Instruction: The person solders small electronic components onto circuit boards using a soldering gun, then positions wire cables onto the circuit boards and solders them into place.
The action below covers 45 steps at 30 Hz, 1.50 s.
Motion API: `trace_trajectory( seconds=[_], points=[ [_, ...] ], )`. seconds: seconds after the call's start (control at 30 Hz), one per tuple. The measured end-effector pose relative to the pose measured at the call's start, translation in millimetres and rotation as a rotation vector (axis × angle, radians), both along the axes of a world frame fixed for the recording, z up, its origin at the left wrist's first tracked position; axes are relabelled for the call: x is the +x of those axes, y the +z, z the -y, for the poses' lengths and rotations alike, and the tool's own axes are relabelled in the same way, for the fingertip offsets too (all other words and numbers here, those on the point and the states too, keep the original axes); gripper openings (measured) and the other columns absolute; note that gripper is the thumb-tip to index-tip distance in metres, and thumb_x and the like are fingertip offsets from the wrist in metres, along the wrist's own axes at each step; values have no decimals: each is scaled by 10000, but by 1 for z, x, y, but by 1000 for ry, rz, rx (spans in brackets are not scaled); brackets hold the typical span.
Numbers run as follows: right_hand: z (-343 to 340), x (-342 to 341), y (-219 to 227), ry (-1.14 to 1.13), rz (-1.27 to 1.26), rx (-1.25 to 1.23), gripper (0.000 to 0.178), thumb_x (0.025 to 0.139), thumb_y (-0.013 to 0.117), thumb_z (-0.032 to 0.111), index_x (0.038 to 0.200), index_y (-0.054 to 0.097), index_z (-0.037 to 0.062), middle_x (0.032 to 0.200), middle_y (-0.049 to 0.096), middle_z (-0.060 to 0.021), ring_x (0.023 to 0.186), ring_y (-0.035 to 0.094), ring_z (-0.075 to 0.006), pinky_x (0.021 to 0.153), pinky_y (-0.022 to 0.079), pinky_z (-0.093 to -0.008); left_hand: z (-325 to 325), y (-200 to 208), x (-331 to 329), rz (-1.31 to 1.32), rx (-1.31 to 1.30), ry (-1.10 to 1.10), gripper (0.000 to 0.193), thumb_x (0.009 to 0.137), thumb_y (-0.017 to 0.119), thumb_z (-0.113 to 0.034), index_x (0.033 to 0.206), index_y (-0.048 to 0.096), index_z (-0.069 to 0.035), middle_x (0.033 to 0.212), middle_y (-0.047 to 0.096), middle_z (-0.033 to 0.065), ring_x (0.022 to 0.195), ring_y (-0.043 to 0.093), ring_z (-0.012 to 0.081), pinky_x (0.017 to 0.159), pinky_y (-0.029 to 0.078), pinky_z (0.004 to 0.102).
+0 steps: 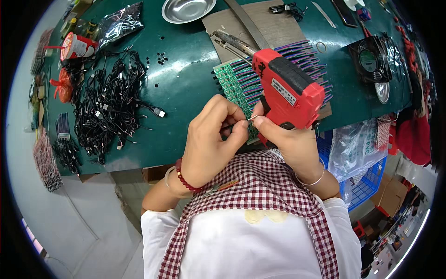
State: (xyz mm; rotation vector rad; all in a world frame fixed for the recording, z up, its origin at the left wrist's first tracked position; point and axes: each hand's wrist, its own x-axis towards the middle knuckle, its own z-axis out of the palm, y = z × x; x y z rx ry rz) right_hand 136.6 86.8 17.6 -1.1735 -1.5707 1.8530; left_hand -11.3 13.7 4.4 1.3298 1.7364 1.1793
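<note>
My left hand (206, 137) is closed, pinching the end of a thin black cable (226, 127) between thumb and forefinger. My right hand (295, 144) is wrapped about the handle of a red soldering gun (290, 86), whose metal tip (234, 43) points to the far left. The right thumb and forefinger also meet at a fine wire end (253, 117) beside the left fingertips. Beneath the gun lies a panel of green circuit boards (230, 83) with rows of purple and dark wires (302, 53). The gun and hands hide part of it.
A brown board (216, 28) underlies the panel. At left is a heap of black cables (109, 102), near a red-and-white cup (76, 46). A metal dish (186, 10) stands at the back. To the right are a black fan (369, 60) and a blue basket (371, 186).
</note>
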Motion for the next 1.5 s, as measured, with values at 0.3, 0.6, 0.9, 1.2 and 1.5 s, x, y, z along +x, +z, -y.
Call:
trace_trajectory(
  seconds=[0.3, 0.6, 0.9, 1.2, 1.5],
  points=[
    [-12, 16, 1, -204, -37, 62, 204, 815, 674, 151, 936, 602, 2, 765, 618, -20, 689, 579, -98, 651, 466, -243, -26, -21, -40, -63, -30, 88, 77, 718, 590, 7, 781, 546, 5, 974, 487, 55, 575, 398, 38, 517, 356, 174],
    [-13, 41, -13, -190, 12, -61, 209, 813, 689, 195, 866, 580, 25, 617, 549, 6, 501, 493, -52, 454, 376, -199, -60, -49, -66, -260, -141, 53, 94, 718, 596, -97, 724, 558, -12, 753, 578, 131, 652, 552, 293, 620, 442, 376],
    [-9, 46, -21, -147, 195, 99, 250, 749, 728, 138, 940, 618, 19, 802, 617, -10, 684, 559, -83, 614, 457, -248, -65, -51, -70, -314, -134, -2, 80, 726, 589, -45, 728, 538, 17, 666, 544, 93, 537, 483, 131, 523, 410, 276],
    [-8, 36, -13, -104, 195, 264, 188, 729, 723, 100, 857, 613, 18, 714, 595, 4, 600, 528, -70, 547, 431, -234, -62, -50, -65, -302, -119, 49, 74, 719, 591, -38, 730, 542, 17, 668, 567, 103, 505, 495, 135, 496, 408, 270],
    [1, 53, -13, -156, 226, 239, 196, 762, 708, 107, 922, 622, 33, 775, 598, -4, 655, 533, -75, 573, 436, -242, -62, -48, -62, -340, -116, 49, 86, 716, 595, -49, 731, 540, 15, 693, 573, 114, 537, 521, 177, 537, 433, 299]
  ],
)
